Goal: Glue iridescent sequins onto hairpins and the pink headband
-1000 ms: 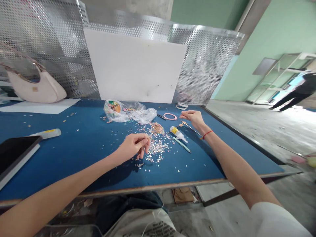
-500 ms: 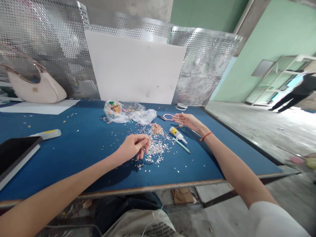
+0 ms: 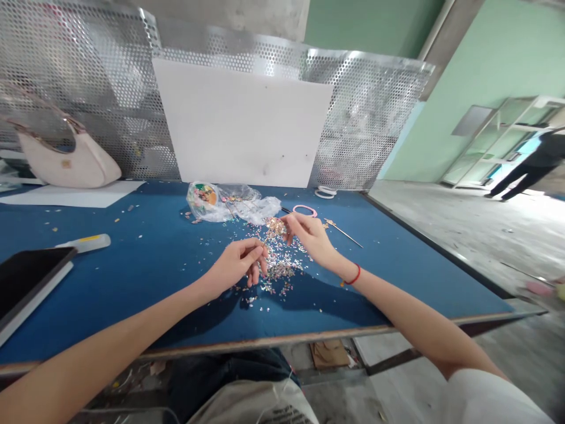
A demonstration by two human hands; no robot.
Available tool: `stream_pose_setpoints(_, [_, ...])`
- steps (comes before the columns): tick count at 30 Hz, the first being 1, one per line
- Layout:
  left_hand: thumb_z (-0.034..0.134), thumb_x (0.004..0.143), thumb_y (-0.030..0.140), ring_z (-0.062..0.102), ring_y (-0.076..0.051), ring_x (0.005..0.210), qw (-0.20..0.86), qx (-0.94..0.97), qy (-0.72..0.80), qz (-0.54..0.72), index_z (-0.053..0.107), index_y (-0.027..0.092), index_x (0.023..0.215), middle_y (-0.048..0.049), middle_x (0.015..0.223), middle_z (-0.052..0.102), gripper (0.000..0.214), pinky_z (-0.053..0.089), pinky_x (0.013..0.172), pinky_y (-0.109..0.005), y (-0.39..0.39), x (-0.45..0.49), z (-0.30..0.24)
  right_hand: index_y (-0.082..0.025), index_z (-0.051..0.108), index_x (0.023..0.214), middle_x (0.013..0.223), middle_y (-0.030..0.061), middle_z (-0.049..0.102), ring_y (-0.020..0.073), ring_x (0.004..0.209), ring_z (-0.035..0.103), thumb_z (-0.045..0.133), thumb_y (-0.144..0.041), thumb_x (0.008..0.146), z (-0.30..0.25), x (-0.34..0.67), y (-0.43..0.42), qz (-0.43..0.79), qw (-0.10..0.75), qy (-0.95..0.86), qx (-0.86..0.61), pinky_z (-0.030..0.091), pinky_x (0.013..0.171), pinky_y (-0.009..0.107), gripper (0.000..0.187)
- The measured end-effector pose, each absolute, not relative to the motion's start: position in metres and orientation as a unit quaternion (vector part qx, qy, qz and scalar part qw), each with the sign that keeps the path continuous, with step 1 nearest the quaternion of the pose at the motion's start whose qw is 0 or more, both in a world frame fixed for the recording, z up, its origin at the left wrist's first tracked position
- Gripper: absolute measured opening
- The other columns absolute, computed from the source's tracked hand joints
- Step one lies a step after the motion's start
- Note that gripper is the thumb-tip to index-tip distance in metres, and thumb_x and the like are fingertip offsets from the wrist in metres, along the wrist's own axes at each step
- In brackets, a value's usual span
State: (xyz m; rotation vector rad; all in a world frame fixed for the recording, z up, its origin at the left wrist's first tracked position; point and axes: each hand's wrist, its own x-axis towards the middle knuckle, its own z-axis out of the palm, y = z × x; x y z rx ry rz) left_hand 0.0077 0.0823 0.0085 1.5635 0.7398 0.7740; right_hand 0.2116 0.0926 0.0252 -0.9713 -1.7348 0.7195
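Head view, looking down on one blue table (image 3: pixel 110 277), with two bare forearms reaching in over its near edge. The left hand (image 3: pixel 236 265) is curled nearly shut, its thumb and fingertips pinching one thin gold stick (image 3: pixel 266 237) that angles up and away from the palm. At the stick's far end sits one sequin-crusted gold head (image 3: pixel 276 227), held above the middle of the table. The right hand (image 3: pixel 309 235) is partly open, its thumb and first fingers at that head from the right; whether they have a firm hold, I cannot tell. One red string bracelet (image 3: pixel 354 274) circles the right wrist.

Beneath both hands, a scatter of sequins (image 3: pixel 280 265) spreads across the table's centre, thinning toward the left edge. Just beyond the right hand lie one more gold stick (image 3: pixel 342 232) and one pink band (image 3: pixel 304 210), with one white looped band (image 3: pixel 325 193) close to the far edge. One clear plastic bag (image 3: pixel 233 206) holding one colourful packet (image 3: pixel 204 194) lies near the far edge. Toward the left edge are one white-and-yellow tube (image 3: pixel 83 243) and one dark tablet (image 3: pixel 30 277), and one white sheet of paper (image 3: pixel 70 194) lies at the far left corner. One person (image 3: pixel 529 159) is on the concrete floor off to the right.
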Motion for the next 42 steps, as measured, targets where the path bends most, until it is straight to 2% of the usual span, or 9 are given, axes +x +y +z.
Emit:
stream_pose_setpoints(5, [0.054,0.09,0.041,0.055,-0.007,0.039,0.597,0.669,0.305,0.322,0.05,0.016,0.083,0.0006,0.063,0.062,0.026,0.045,0.037,-0.017,0.08,0.008,0.01,-0.022,0.06,0.079,0.059,-0.0032,0.051,0.0099,0.05,0.044,0.062,-0.048,0.084,0.016,0.203,0.079,0.165,0.492,-0.729,-0.447,0.036,0.048,0.025,0.027])
stream_pose_setpoints(14, [0.047,0.094,0.035,0.047,-0.004,0.033,0.589,0.685,0.287,0.32,0.048,0.017,0.08,0.0047,0.058,0.054,0.022,0.038,0.032,-0.015,0.073,0.013,0.012,-0.022,0.041,0.06,0.047,-0.0033,0.045,0.0088,0.042,0.039,0.04,-0.056,0.094,0.014,0.194,0.074,0.2,0.52,-0.697,-0.452,0.031,0.043,0.025,0.048])
stream_pose_setpoints(20, [0.046,0.094,0.033,0.048,-0.005,0.034,0.582,0.682,0.289,0.334,0.049,0.017,0.081,0.004,0.059,0.055,0.021,0.04,0.032,-0.016,0.078,0.01,0.011,-0.022,0.047,0.074,0.051,-0.0051,0.047,0.0081,0.035,0.043,0.045,-0.063,0.088,0.013,0.211,0.102,0.286,0.59,-0.616,-0.437,0.033,0.035,0.024,0.044])
stream_pose_setpoints(25, [0.045,0.094,0.032,0.046,-0.004,0.033,0.578,0.678,0.302,0.339,0.049,0.017,0.082,0.0043,0.059,0.054,0.02,0.038,0.032,-0.015,0.081,0.008,0.01,-0.019,0.057,0.094,0.064,-0.0011,0.055,0.0091,0.049,0.052,0.041,-0.055,0.094,0.015,0.215,0.097,0.32,0.553,-0.668,-0.381,0.044,0.046,0.025,0.039])
stream_pose_setpoints(28, [0.044,0.094,0.03,0.047,-0.005,0.033,0.577,0.682,0.306,0.328,0.049,0.017,0.082,0.0039,0.059,0.055,0.018,0.039,0.032,-0.016,0.082,0.009,0.009,-0.019,0.058,0.098,0.07,-0.0005,0.057,0.009,0.054,0.053,0.043,-0.048,0.095,0.017,0.209,0.086,0.275,0.512,-0.716,-0.386,0.045,0.053,0.025,0.033])
stream_pose_setpoints(31, [0.044,0.094,0.029,0.049,-0.006,0.035,0.58,0.688,0.304,0.314,0.049,0.017,0.082,0.0038,0.059,0.055,0.017,0.041,0.032,-0.016,0.082,0.01,0.006,-0.018,0.058,0.088,0.069,-0.0007,0.057,0.0087,0.055,0.049,0.053,-0.04,0.091,0.017,0.206,0.081,0.181,0.484,-0.743,-0.426,0.04,0.053,0.025,0.023])
stream_pose_setpoints(36, [0.042,0.094,0.028,0.049,-0.005,0.034,0.576,0.707,0.299,0.281,0.047,0.018,0.078,0.0033,0.061,0.056,0.019,0.038,0.031,-0.016,0.078,0.011,0.007,-0.018,0.057,0.072,0.056,-0.0018,0.054,0.0082,0.05,0.045,0.046,-0.028,0.093,0.013,0.214,0.092,0.064,0.5,-0.73,-0.462,0.037,0.052,0.025,0.026])
stream_pose_setpoints(40, [0.038,0.095,0.028,0.046,-0.005,0.033,0.562,0.711,0.321,0.276,0.048,0.018,0.082,0.0033,0.061,0.056,0.019,0.035,0.033,-0.017,0.076,0.01,0.01,-0.018,0.059,0.08,0.058,-0.002,0.055,0.0074,0.042,0.047,0.046,-0.035,0.094,0.015,0.224,0.102,0.174,0.558,-0.672,-0.455,0.036,0.042,0.024,0.025])
stream_pose_setpoints(42, [0.037,0.094,0.026,0.04,-0.004,0.033,0.53,0.727,0.338,0.277,0.051,0.018,0.083,0.0045,0.058,0.055,0.02,0.032,0.034,-0.017,0.077,0.009,0.012,-0.018,0.06,0.085,0.063,-0.0003,0.058,0.0081,0.046,0.052,0.046,-0.04,0.094,0.02,0.225,0.101,0.232,0.558,-0.676,-0.422,0.041,0.043,0.024,0.028])
